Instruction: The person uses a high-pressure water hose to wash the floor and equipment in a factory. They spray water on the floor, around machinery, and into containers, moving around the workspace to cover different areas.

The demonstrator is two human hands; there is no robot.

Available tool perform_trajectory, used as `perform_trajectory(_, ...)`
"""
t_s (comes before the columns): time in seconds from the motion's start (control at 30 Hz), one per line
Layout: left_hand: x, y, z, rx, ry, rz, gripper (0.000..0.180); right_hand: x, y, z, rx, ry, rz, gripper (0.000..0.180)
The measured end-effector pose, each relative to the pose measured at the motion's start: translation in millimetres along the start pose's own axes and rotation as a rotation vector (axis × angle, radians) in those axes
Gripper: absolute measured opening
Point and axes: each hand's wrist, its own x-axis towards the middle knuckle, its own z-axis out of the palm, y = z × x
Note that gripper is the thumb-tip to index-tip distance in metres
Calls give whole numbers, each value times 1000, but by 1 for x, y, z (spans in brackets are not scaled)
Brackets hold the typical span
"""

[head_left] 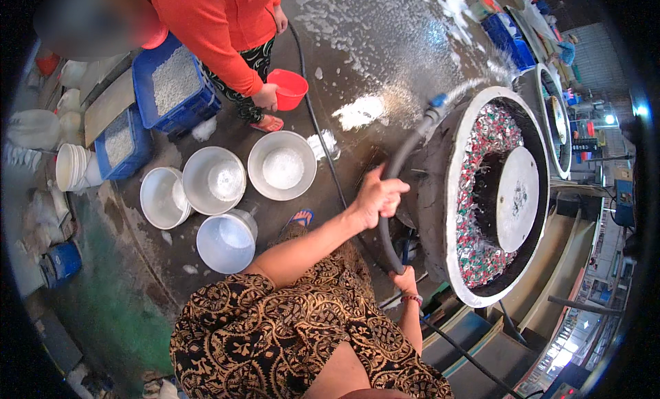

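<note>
A thick grey hose [389,242] curves up beside a large round tub [469,297]. My left hand [375,201] is closed around the middle of the hose, its thumb and fingers showing. Lower down, my right hand [405,281], with a red bracelet at the wrist, grips the same hose. At the hose's upper end is a blue nozzle [438,100], with water spraying past the tub's far rim. Inside the tub, many small red, green and pale pieces [474,213] lie around a raised centre with a pale round cap [518,199].
Several white buckets [214,180] stand on the wet floor to my left. Beyond them, a person in a red top [216,34] holds a red scoop [289,89]. Blue crates [148,72] of white material sit at far left. A second round tub [560,124] and metal troughs [543,275] are at right.
</note>
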Motion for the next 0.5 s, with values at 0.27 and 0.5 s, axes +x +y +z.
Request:
perform_trajectory(0.27, 61, -31, -96, -48, 314, 14, 25, 44, 65, 61, -121, -133, 89, 32)
perform_trajectory(0.5, 120, -66, -155, -58, 458, -65, 33, 61, 69, 61, -122, -267, 282, 37)
